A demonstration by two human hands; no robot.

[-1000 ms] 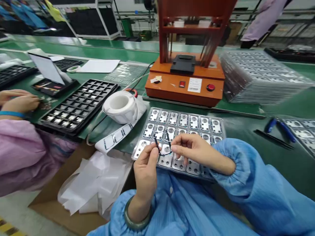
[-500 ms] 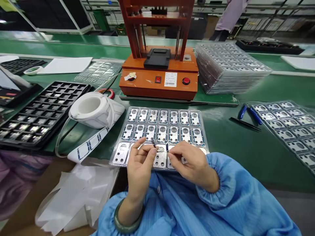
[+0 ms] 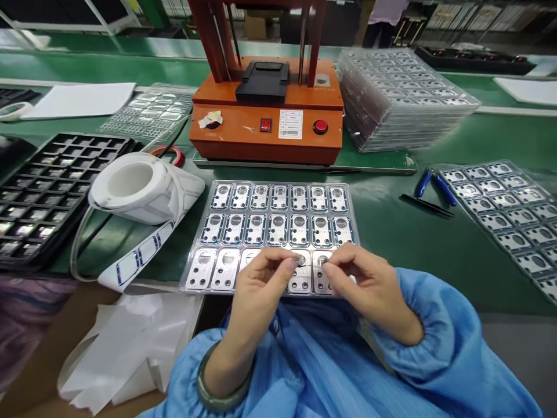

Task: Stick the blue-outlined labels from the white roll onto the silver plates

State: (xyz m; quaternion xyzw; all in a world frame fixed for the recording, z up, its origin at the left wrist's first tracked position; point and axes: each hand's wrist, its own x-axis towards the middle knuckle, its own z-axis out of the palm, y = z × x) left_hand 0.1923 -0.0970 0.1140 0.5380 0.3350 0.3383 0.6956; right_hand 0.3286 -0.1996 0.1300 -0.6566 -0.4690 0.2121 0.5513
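A clear tray (image 3: pixel 188 273) of silver metal plates lies on the bench before me. The plates in its two far rows carry dark blue outlines; those visible in the near row look plain silver. Over that near row, my left hand (image 3: pixel 265 278) pinches one end of a thin dark strip (image 3: pixel 310 266) between thumb and forefinger. My right hand (image 3: pixel 361 281) pinches the other end, a short gap away. The strip is small and its exact kind cannot be made out. Fingers and hands hide some near-row plates.
An orange press (image 3: pixel 266 133) stands behind the tray. Left are a white label roll (image 3: pixel 130 180), a black compartment tray (image 3: pixel 56 191) and red tape (image 3: pixel 176 155). Right are blue-handled pliers (image 3: pixel 444 188), black tweezers (image 3: pixel 426 205), another plate tray (image 3: pixel 509 217) and stacked trays (image 3: pixel 404 116).
Both hands have moved right along the near row, still pinching. The dark ends that stood up from the fingertips no longer show. The whole view has shifted slightly.
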